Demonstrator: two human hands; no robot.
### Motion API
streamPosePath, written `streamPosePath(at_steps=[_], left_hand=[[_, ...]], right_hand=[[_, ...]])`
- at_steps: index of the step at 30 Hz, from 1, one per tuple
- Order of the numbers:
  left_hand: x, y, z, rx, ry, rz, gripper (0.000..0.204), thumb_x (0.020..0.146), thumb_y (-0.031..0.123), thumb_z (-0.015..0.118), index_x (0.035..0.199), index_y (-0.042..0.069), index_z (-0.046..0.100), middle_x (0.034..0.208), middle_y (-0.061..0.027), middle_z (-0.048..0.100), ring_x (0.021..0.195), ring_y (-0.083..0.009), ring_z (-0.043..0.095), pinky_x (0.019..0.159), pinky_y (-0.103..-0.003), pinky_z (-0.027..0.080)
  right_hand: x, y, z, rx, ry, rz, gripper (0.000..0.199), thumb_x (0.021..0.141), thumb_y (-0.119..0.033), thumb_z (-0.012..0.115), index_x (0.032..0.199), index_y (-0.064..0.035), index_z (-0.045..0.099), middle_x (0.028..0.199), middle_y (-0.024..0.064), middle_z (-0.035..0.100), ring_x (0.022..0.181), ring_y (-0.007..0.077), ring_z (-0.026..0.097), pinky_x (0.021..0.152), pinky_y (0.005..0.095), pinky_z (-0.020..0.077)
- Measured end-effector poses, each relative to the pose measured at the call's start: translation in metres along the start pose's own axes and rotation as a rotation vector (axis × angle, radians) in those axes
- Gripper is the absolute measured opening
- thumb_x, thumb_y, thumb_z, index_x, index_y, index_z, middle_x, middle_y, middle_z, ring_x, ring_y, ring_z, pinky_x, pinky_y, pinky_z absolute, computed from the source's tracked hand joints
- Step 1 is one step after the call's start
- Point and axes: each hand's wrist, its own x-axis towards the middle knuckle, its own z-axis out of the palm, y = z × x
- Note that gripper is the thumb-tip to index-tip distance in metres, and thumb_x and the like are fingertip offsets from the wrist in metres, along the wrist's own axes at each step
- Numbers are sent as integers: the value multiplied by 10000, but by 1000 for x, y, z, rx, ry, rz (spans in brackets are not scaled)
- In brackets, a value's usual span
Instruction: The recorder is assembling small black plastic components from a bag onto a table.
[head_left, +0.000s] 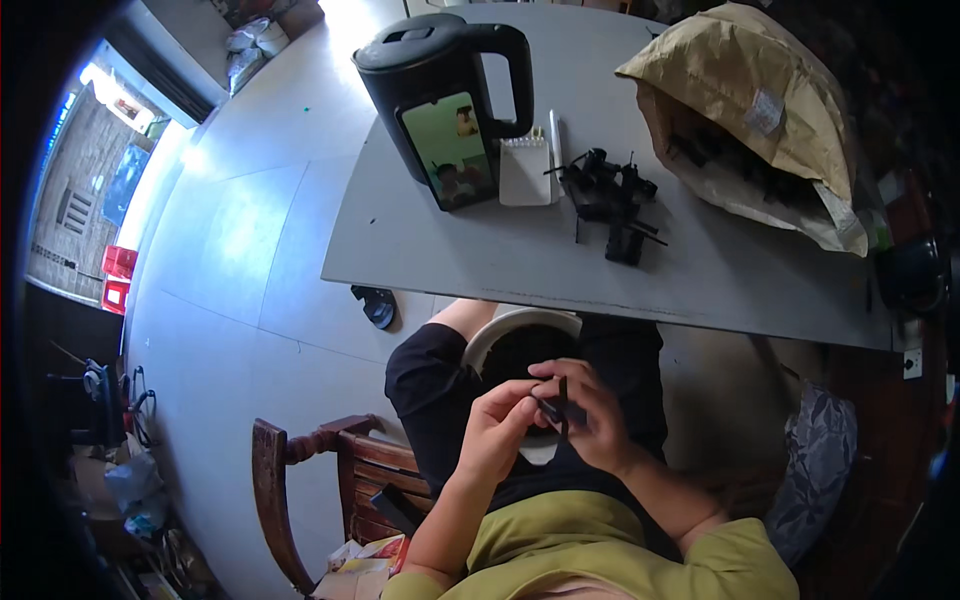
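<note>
My left hand [500,422] and my right hand [592,418] meet over my lap, fingers closed on one small black part [562,412] with a thin straight strip. Its exact kind I cannot make out. Below my hands, a pale bucket [478,346] stands between my legs, dark inside; what it holds is too dim to tell. Beyond it, on the grey table [480,262], lies a loose heap of black plastic parts [612,200] with thin prongs. To the right of the heap, a large brown paper bag [745,65] lies with its mouth toward me and more black pieces inside.
A black kettle [400,75] stands at the table's left, a lit phone [450,150] leaning on it. Beside them lie a small spiral notepad [526,178] and a white pen [555,140]. A wooden chair [268,490] is at my left; a black sandal [376,307] rests on the floor.
</note>
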Motion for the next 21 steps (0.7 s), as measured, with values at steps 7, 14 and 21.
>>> streamPosePath(at_steps=[7, 14, 21], left_hand=[[-23, 5, 2, 514, 34, 265, 125, 793, -6, 656, 896, -43, 594, 859, -57, 590, 783, -120, 580, 688, -235, 456], [-44, -30, 5, 751, -31, 240, 172, 815, 56, 655, 923, -17, 543, 763, -27, 546, 687, -68, 545, 615, -196, 429], [-66, -42, 17, 412, -145, -42, 162, 899, 70, 543, 1050, 15, 525, 1010, -31, 536, 927, -79, 521, 772, -214, 441]], right_hand=[[-27, 11, -11, 734, -224, 508, 637, 917, -524, 397, 1296, -13, 387, 954, 61, 601, 907, 120, 552, 847, 251, 409], [-57, -15, 0, 676, -89, 550, 264, 968, -186, 392, 1119, -27, 538, 988, 25, 561, 909, 69, 509, 798, 213, 417], [-87, -34, 5, 72, 116, 367, 201, 913, -115, 425, 1030, -24, 560, 838, 134, 617, 729, 250, 608, 692, 305, 459]])
